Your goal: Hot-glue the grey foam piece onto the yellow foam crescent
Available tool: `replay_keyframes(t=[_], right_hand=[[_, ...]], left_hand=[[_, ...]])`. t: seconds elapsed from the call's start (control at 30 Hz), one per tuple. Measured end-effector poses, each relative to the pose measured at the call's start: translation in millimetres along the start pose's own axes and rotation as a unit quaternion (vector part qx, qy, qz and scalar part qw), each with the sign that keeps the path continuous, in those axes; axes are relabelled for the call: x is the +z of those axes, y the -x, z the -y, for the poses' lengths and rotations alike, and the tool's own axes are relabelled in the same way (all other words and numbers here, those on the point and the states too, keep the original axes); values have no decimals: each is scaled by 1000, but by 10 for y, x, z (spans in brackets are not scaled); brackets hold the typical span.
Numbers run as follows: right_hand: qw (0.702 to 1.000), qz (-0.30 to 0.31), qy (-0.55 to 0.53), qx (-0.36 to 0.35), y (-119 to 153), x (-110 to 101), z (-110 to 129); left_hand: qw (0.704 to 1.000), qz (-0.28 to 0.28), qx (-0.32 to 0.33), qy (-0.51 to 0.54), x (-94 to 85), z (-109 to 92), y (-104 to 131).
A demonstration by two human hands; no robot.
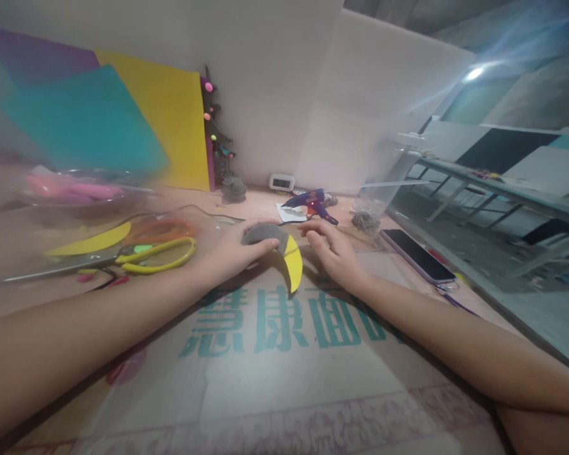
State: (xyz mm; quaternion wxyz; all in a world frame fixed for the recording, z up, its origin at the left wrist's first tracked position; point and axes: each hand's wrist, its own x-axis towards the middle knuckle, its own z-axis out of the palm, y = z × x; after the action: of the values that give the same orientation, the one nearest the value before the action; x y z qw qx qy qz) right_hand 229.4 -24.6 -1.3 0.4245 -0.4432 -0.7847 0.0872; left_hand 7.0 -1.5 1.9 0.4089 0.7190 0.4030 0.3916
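Observation:
A crescent-shaped piece (293,265) stands out between my hands, bare yellow at its lower tip and covered in grey yarn over its upper part. My left hand (239,249) is closed on the grey end, its thumb lying along the front. A thin strand of yarn (294,250) crosses the yellow part towards my right hand (334,253). That hand is loosely curled just right of the crescent, thumb near the forefinger, seemingly pinching the strand, though the fingertips are blurred. Right behind it lies a ball of grey yarn (366,221).
Yellow-handled scissors (156,256) and a yellow crescent cut-out (92,240) lie on the left. A dark blue glue gun (310,201) rests behind my hands, near a small white clock (281,182). On the right is a phone (420,256). Coloured sheets (171,120) lean at back left.

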Motion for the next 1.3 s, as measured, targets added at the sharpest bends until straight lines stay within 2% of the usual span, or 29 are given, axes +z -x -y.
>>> replay_keyframes(t=[0.1, 0.23, 0.37, 0.53, 0.7, 0.93, 1.07, 1.17, 1.3], right_hand=[[997, 56, -10, 55, -30, 16, -9], [992, 105, -15, 71, -30, 30, 2], [990, 120, -20, 71, -12, 33, 16], [989, 129, -20, 64, -9, 29, 34], [988, 131, -18, 74, -8, 33, 16], [989, 133, -19, 60, -9, 31, 15], [986, 146, -42, 72, -8, 24, 32], [982, 152, -64, 88, 5, 39, 35], [986, 149, -37, 62, 24, 64, 8]], left_hand=[[1000, 15, 2, 4, 0, 2, 2], [1000, 10, 14, -7, -9, 10, -11], [1000, 10, -6, 14, -10, 56, -33], [997, 42, -56, 41, 43, 211, -57], [999, 34, -20, 28, 81, 245, -51], [999, 38, -19, -11, 67, 169, -23], [998, -6, -10, -59, 46, 165, -39], [997, -49, -1, -52, 45, 197, -69], [997, -73, -5, -32, 56, 243, -88]])
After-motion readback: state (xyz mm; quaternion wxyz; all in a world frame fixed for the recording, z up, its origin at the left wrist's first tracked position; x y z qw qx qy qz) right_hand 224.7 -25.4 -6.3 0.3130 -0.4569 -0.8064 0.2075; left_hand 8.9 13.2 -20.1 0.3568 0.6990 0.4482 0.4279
